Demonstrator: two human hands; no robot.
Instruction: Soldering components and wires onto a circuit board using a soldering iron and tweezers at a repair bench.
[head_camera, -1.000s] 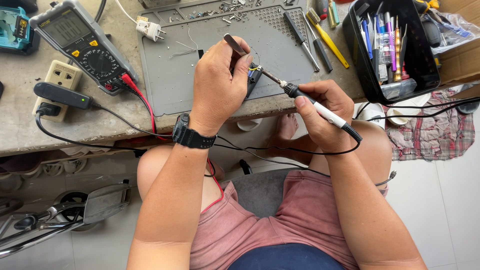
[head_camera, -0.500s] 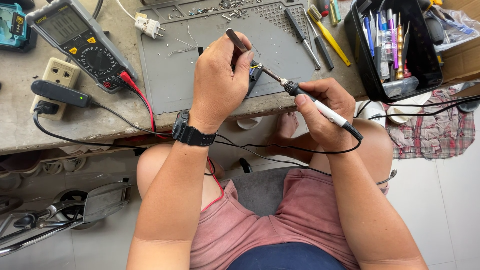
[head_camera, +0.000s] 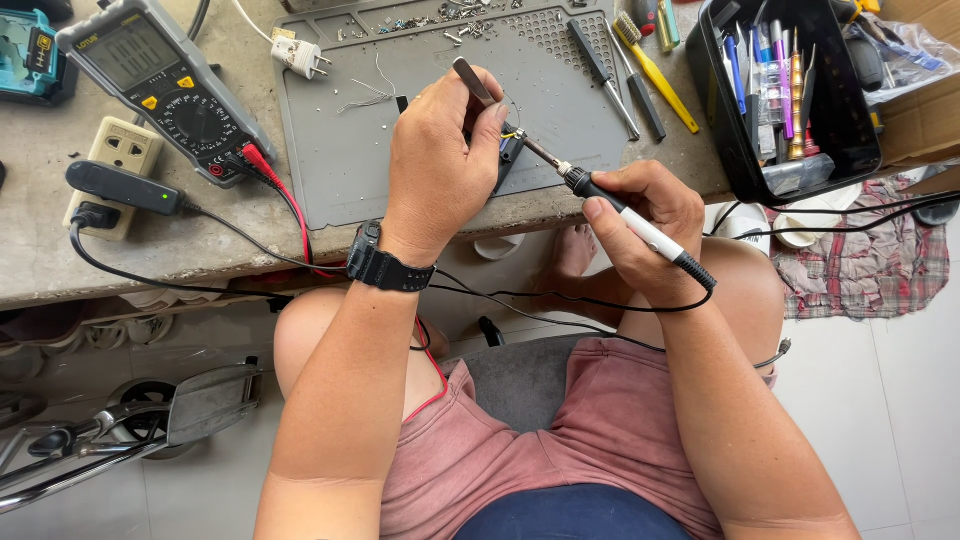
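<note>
My left hand (head_camera: 440, 165), with a black wristwatch on the wrist, pinches metal tweezers (head_camera: 472, 80) over a small dark part (head_camera: 510, 152) near the front edge of the grey work mat (head_camera: 340, 170). My right hand (head_camera: 645, 225) grips a soldering iron (head_camera: 625, 212) like a pen. Its tip (head_camera: 528, 146) points left and touches the small part beside my left fingers. The iron's black cord (head_camera: 560, 298) loops under both wrists. Most of the part is hidden behind my left hand.
A multimeter (head_camera: 160, 85) with red and black leads lies at the left by a wall socket block (head_camera: 115, 165) and black plug adapter (head_camera: 125, 187). A black bin of tools (head_camera: 790, 95) stands at the right. Screwdrivers (head_camera: 605, 65) and a yellow brush (head_camera: 655, 70) lie on the mat's right side.
Both hands hold nearly the same pose. The iron's tip stays at the small part; the view has shifted only slightly.
</note>
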